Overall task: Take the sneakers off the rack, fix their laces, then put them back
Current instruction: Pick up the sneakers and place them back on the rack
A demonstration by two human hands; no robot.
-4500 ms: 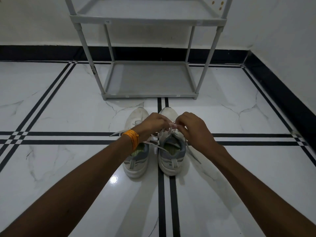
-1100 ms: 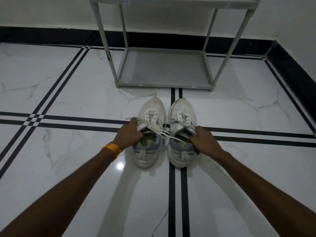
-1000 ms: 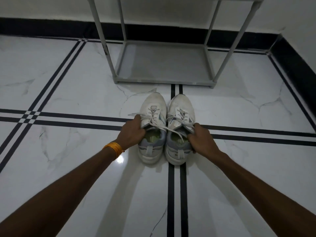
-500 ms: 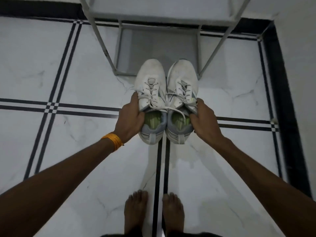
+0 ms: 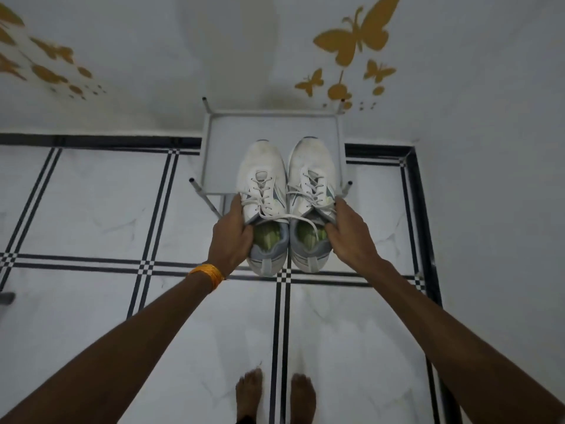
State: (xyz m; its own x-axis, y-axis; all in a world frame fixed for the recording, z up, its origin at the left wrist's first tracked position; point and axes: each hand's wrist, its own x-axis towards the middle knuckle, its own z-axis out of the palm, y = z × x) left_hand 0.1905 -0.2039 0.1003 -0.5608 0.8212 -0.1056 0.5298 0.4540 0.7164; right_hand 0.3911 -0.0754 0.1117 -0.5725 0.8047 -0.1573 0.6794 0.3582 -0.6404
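Two white sneakers with green insoles are held side by side in the air, toes over the top shelf of the grey rack. My left hand grips the outer side of the left sneaker, thumb inside its opening. My right hand grips the right sneaker the same way. Both are laced, and loose lace ends cross between the two shoes. The heels hang out past the rack's front edge, above the floor.
The rack stands against a white wall with gold butterfly stickers. White marble floor with black stripes lies below, with a black skirting. My bare feet stand in front of the rack. A side wall closes in at the right.
I have stood up and lifted both sneakers off the floor, carrying them up and forward over the rack's top shelf. Earlier both hands worked the laces of the right sneaker.
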